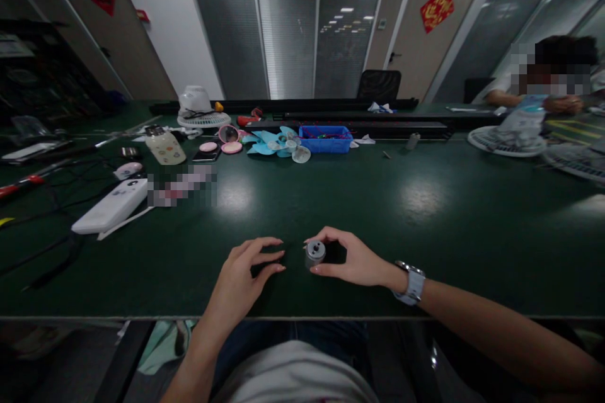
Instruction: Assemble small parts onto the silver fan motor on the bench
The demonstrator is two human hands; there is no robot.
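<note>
A small grey metal cylinder (315,253) stands upright on the green table near its front edge. Its top face has a dark central hole and smaller holes around it. The thumb and fingers of my right hand (347,256) close around it from the right, and a watch sits on that wrist. To the left of the cylinder, apart from it, my left hand (250,267) hovers low over the tabletop, fingers spread and nothing in them.
A blue bin (326,140) with wires stands at the back, beside light-blue fan blades (274,142). Leftward are a bottle (165,146), a white power bank-like block (111,206) and cables. A second cylinder (413,141) stands at back right; a person sits beyond the fan parts (508,140).
</note>
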